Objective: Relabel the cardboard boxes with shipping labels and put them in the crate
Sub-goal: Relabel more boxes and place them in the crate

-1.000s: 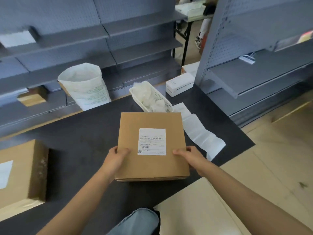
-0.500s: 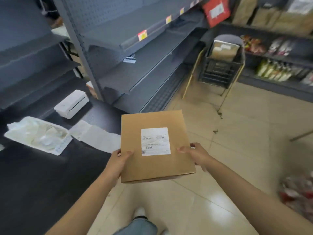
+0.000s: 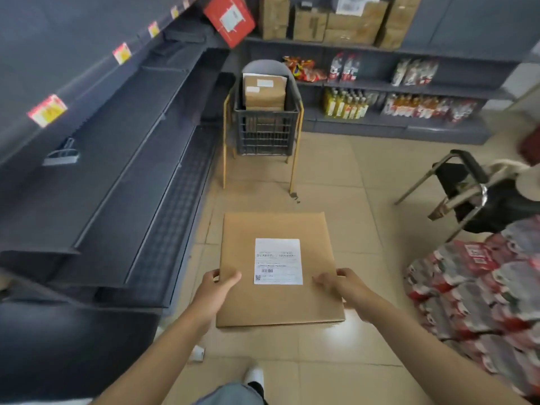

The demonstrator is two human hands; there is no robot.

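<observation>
The cardboard box (image 3: 277, 270) is flat and brown, and it is held level in the air above the tiled floor (image 3: 336, 176), in front of the person. A white shipping label (image 3: 278, 261) sits on its top face, a little toward the near edge. The left hand (image 3: 216, 290) grips the left side of the box, with the thumb on top and the fingers curled under the edge. The right hand (image 3: 342, 285) grips the right side in the same way, its fingers lying on the top face near the label.

Ahead, well apart from the box, stands the dark crate (image 3: 264, 133) on a yellow metal frame (image 3: 295, 159). Another labelled box (image 3: 264, 92) already stands upright inside it, leaning toward the back.

The step in hand appears to be the carrying of the box to the crate. To do it well, the person should probably keep both hands on opposite edges so the wide box does not tip, and walk the straight path between the grey shelves (image 3: 117, 159) on the left and the folding chair (image 3: 458, 185) on the right. At the crate, the box likely needs turning on its edge, to slide in beside the one already there.
</observation>
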